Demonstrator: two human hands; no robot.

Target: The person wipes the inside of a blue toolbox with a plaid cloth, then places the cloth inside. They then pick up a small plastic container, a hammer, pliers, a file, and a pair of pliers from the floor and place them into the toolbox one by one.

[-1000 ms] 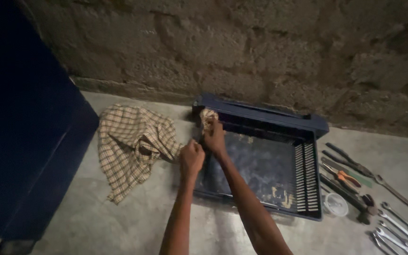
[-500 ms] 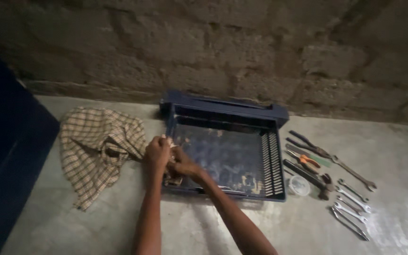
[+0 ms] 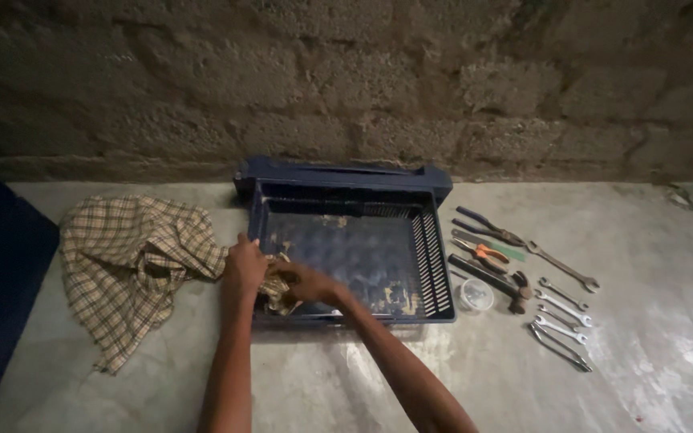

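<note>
At near-left corner of blue tray (image 3: 435,240), left hand (image 3: 244,266) and right hand (image 3: 305,282) both gripping bunched plaid cloth (image 3: 126,261) between them.

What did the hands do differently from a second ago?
The right hand slid with its bunch of cloth from the tray's far left corner to the near left corner. The left hand stayed at the tray's left edge, gripping the checked cloth. Tray and tools lie as before.
</note>
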